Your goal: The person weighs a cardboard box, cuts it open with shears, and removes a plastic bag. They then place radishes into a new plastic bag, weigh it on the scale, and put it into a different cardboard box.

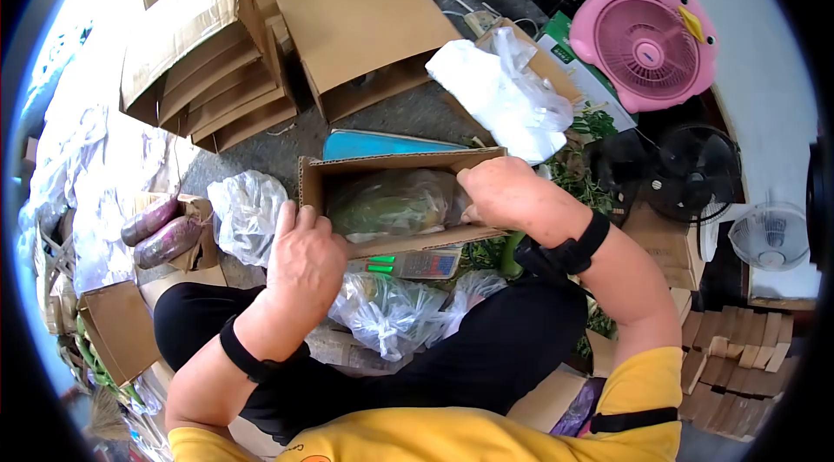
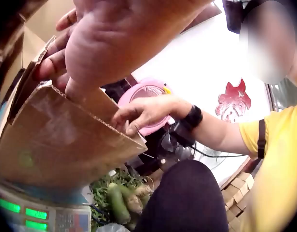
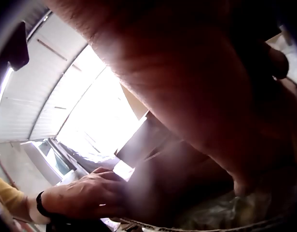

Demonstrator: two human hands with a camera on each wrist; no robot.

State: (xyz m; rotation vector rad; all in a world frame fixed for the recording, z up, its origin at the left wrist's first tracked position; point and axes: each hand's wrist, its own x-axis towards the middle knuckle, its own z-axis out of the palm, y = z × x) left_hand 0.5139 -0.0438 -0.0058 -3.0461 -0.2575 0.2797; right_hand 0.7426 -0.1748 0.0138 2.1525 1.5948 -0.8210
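Note:
An open cardboard box (image 1: 417, 242) stands on a digital scale (image 1: 430, 264) with lit green displays. Inside lies a green vegetable in clear plastic (image 1: 391, 206). My left hand (image 1: 306, 266) grips the box's left end; the left wrist view shows the fingers of this hand (image 2: 119, 48) bent over the cardboard rim (image 2: 66, 140). At the right end my right hand (image 1: 526, 197) holds the rim, fingertips dipping inside. Close up in the right wrist view, the right hand (image 3: 187, 77) is dark and its fingertips are partly hidden, with the left hand (image 3: 85, 195) across the box.
Empty-looking cartons (image 1: 365, 23) stand ahead, beside a white plastic bag (image 1: 504, 93). Two purple vegetables (image 1: 169, 240) sit at left near a clear bag (image 1: 250, 214). A pink fan (image 1: 647, 45) and black fan (image 1: 695, 171) are at right. Bagged goods (image 1: 391, 310) lie before the scale.

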